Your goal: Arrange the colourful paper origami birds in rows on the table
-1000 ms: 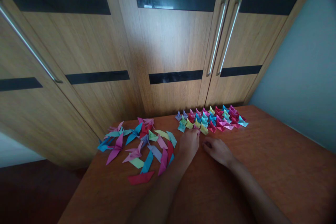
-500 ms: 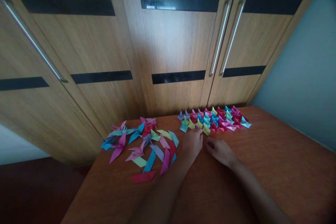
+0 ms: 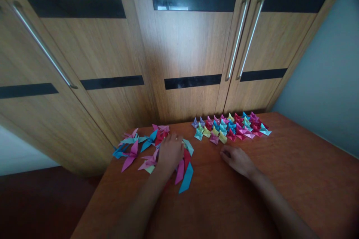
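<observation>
Paper folded into small pointed pieces (image 3: pixel 214 139) stands in close rows at the table's (image 3: pixel 215 201) far right, this portion arranged; larger folded pieces (image 3: pixel 186 178) lie left, unarranged. The left hand (image 3: pixel 170 154) covers some, its grip hidden; the right hand (image 3: pixel 238 161) rests nearer, loosely curled, fingertip contact indeterminable.

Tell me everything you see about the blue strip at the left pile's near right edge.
The blue strip looks like folded paper, slim, flat, with two pointed ends. It lies slantwise on the table, far end to the right, beside a magenta strip. Its far end is close to a red strip; whether they touch is unclear. The left hand is off it.
</observation>
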